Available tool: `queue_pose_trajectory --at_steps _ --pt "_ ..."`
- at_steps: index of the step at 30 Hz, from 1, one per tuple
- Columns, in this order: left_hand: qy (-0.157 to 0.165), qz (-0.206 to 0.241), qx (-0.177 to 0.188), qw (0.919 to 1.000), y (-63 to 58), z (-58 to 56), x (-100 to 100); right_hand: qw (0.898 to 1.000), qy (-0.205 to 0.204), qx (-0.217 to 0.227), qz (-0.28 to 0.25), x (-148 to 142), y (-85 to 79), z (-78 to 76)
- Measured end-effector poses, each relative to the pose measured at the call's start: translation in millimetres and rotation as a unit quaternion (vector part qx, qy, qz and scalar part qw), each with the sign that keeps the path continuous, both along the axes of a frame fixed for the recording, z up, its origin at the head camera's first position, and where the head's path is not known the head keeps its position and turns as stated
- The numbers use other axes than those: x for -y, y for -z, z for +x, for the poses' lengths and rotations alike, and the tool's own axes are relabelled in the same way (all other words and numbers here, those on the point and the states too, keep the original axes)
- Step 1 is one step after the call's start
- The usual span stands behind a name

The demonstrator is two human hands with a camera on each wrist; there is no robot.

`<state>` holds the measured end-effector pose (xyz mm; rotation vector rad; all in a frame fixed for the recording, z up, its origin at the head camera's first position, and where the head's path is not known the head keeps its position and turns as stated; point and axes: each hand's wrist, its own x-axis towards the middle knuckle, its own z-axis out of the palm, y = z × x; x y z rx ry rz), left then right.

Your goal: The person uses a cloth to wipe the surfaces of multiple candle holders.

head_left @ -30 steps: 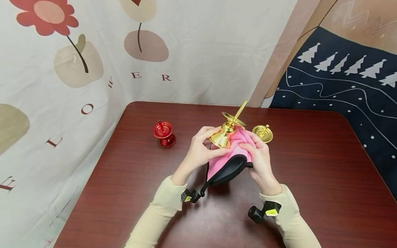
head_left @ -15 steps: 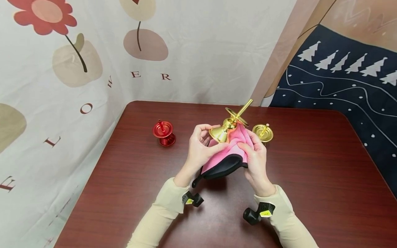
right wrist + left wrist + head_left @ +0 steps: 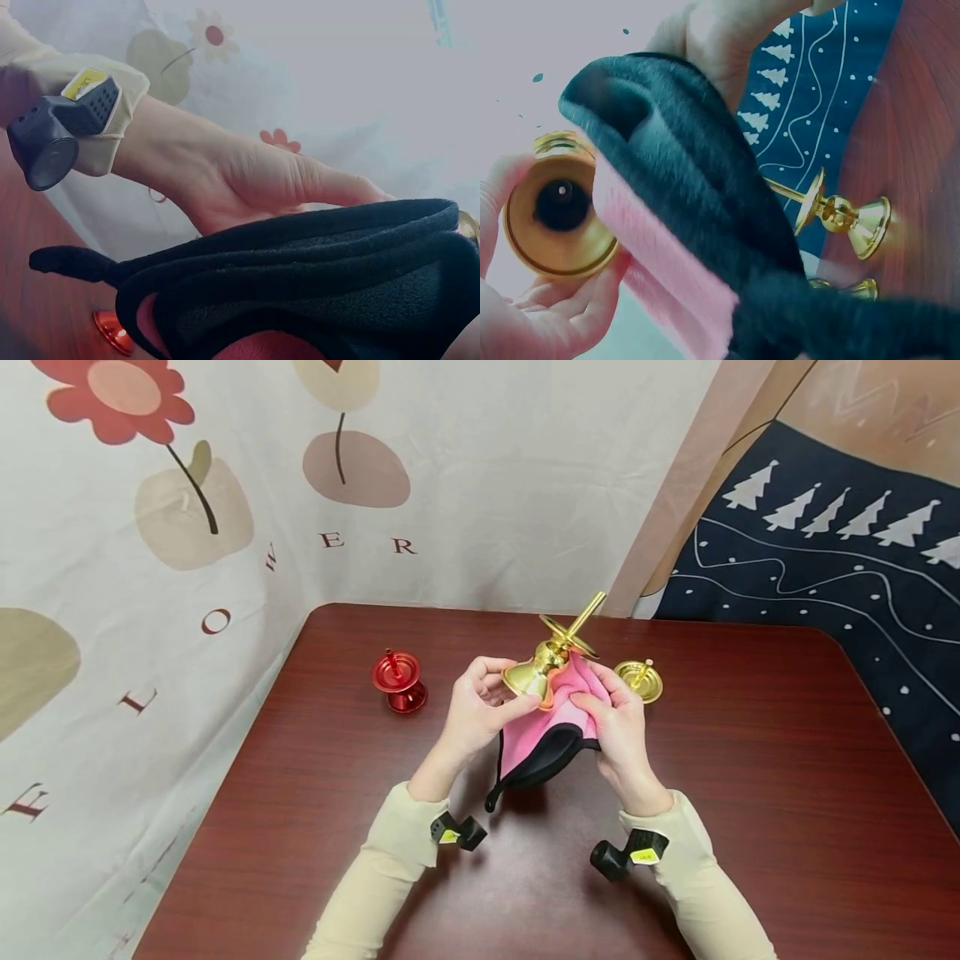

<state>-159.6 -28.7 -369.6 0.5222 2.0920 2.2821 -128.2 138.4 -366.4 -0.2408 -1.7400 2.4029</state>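
Observation:
A shiny gold candlestick (image 3: 531,679) is held tilted above the table, its spike pointing up to the right. My left hand (image 3: 480,706) grips its flared base between thumb and fingers; the left wrist view looks into the hollow underside of that base (image 3: 562,214). With my right hand (image 3: 618,718) I pinch a pink cloth (image 3: 551,722) with black trim against the candlestick's stem and drip plate. The cloth's black edge and hanging loop (image 3: 71,262) droop below. In the right wrist view the cloth hides most of the candlestick.
On the table (image 3: 750,777), a red candlestick (image 3: 397,681) stands at the left. Another gold candlestick (image 3: 640,681) stands just behind my right hand. A pale printed curtain (image 3: 487,527) hangs behind the table, with a dark blue tree-patterned cloth (image 3: 810,560) at the right.
The candlestick, cloth and both hands have shifted slightly up. The candlestick tipped a little further right, then partly back. Both hands keep their holds.

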Motion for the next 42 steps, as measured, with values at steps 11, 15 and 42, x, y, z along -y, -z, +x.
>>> queue_pose_trajectory --at_steps 11,15,42 --pt "-0.147 -0.136 -0.189 0.9612 7.8 -2.8 -0.5 0.995 0.021 -0.057 0.079 11.1 3.0 9.6" --pt "-0.149 -0.145 -0.204 0.9566 5.8 -2.9 0.4 0.977 0.026 -0.149 0.153 11.7 2.2 12.7" --pt "-0.037 0.032 -0.017 0.9987 4.5 -0.9 -5.5 0.996 0.043 -0.026 0.076 8.4 8.5 3.7"
